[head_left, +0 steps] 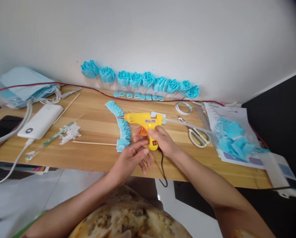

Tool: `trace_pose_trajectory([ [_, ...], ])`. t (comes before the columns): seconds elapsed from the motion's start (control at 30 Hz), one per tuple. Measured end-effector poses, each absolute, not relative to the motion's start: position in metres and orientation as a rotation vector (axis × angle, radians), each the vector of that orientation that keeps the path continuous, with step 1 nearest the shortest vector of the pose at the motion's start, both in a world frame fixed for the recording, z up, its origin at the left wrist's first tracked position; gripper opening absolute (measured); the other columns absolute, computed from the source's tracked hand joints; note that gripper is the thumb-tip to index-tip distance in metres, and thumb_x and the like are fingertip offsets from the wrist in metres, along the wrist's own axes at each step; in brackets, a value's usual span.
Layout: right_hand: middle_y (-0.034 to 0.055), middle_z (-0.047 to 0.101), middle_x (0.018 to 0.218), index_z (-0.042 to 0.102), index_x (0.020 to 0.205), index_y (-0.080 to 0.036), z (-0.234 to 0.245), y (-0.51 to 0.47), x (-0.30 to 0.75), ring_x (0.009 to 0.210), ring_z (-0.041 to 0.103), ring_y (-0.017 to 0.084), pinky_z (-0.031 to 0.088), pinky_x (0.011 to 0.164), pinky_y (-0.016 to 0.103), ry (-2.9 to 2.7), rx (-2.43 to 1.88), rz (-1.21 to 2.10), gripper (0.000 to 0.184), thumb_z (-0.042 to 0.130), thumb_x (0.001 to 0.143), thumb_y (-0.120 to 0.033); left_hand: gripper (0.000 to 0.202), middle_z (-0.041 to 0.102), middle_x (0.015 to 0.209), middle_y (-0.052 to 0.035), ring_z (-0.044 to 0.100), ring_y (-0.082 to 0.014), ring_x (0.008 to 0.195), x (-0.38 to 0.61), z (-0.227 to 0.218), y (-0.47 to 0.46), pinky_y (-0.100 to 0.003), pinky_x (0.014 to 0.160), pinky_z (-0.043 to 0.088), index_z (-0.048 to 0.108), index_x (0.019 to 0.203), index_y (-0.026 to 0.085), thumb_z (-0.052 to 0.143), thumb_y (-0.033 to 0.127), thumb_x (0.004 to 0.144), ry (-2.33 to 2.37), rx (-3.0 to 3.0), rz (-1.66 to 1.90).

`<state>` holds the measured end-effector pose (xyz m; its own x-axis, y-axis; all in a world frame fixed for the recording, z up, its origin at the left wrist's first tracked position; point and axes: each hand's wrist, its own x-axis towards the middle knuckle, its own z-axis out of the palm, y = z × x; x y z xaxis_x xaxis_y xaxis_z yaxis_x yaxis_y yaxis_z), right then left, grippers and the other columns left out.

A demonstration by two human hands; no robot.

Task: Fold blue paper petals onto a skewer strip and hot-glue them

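My right hand (163, 140) is wrapped round the grip of a yellow hot glue gun (143, 120), whose nozzle points left over a curved strip of folded blue paper petals (123, 127) lying on the wooden table (95, 155). My left hand (134, 157) rests just below the strip's lower end, fingers curled and pinching at the paper edge beside the gun handle. A thin wooden skewer (93, 142) lies on the table, its right end meeting the strip.
A row of finished blue paper roses (138, 79) leans on the wall. White scissors (199, 135), a tape roll (184, 107) and a bag of blue paper pieces (233, 140) lie right. A white power bank (40, 120), cables and paper scraps (70, 132) lie left.
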<state>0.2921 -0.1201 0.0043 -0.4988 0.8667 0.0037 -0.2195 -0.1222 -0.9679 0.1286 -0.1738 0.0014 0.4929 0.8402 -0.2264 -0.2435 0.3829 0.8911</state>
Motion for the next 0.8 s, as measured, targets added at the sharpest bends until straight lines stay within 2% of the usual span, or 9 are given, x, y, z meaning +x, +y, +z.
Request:
trace_pose_trajectory([
  [0.07, 0.0074, 0.074, 0.088, 0.073, 0.095, -0.016, 0.008, -0.113, 0.297, 0.075, 0.070, 0.017, 0.059, 0.072, 0.029, -1.344, -0.780, 1.632, 0.042, 0.064, 0.091, -0.057, 0.057, 0.068, 0.077, -0.0032, 0.066, -0.0152, 0.056, 0.113, 0.004, -0.181, -0.024, 0.044, 0.052, 0.063, 0.126, 0.012, 0.071, 0.054, 0.087, 0.820, 1.014, 0.765],
  [0.17, 0.0050, 0.071, 0.075, 0.073, 0.090, -0.015, 0.008, -0.099, 0.309, 0.062, 0.063, 0.013, 0.052, 0.060, 0.025, -1.393, -0.859, 1.615, 0.042, 0.064, 0.091, -0.056, 0.034, 0.071, 0.076, -0.0032, 0.066, -0.0134, 0.056, 0.077, 0.009, -0.191, -0.023, 0.048, 0.053, 0.072, 0.115, 0.015, 0.065, 0.041, 0.095, 0.986, 1.342, 0.885],
  [0.27, 0.0035, 0.067, 0.066, 0.075, 0.092, -0.012, 0.003, -0.086, 0.321, 0.053, 0.055, 0.010, 0.042, 0.048, 0.022, -1.522, -0.956, 1.687, 0.048, 0.062, 0.090, -0.058, 0.014, 0.076, 0.084, -0.0023, 0.070, -0.0141, 0.069, 0.034, 0.009, -0.190, -0.024, 0.062, 0.056, 0.075, 0.104, 0.021, 0.065, 0.026, 0.095, 1.235, 1.870, 1.094],
  [0.4, 0.0019, 0.062, 0.063, 0.075, 0.092, -0.010, -0.008, -0.079, 0.328, 0.052, 0.051, 0.009, 0.037, 0.045, 0.021, -1.595, -1.006, 1.704, 0.049, 0.063, 0.090, -0.058, 0.013, 0.076, 0.096, -0.0036, 0.071, -0.0180, 0.087, -0.011, -0.003, -0.170, -0.031, 0.081, 0.054, 0.072, 0.103, 0.022, 0.064, 0.016, 0.095, 1.399, 2.354, 1.186],
  [0.6, -0.0005, 0.059, 0.058, 0.075, 0.094, -0.009, -0.019, -0.073, 0.331, 0.049, 0.049, 0.008, 0.036, 0.046, 0.022, -1.622, -1.045, 1.693, 0.052, 0.067, 0.086, -0.059, 0.013, 0.075, 0.104, -0.0072, 0.069, -0.0242, 0.093, -0.037, -0.030, -0.142, -0.039, 0.085, 0.051, 0.071, 0.106, 0.022, 0.063, 0.028, 0.098, 1.417, 2.567, 1.053],
  [0.8, 0.0021, 0.063, 0.065, 0.077, 0.095, -0.009, -0.016, -0.069, 0.333, 0.052, 0.054, 0.009, 0.041, 0.046, 0.020, -1.697, -1.126, 1.784, 0.052, 0.071, 0.084, -0.060, 0.015, 0.075, 0.106, -0.0071, 0.068, -0.0248, 0.094, -0.039, -0.041, -0.141, -0.042, 0.087, 0.051, 0.073, 0.106, 0.023, 0.063, 0.032, 0.098, 1.446, 2.540, 1.035],
])
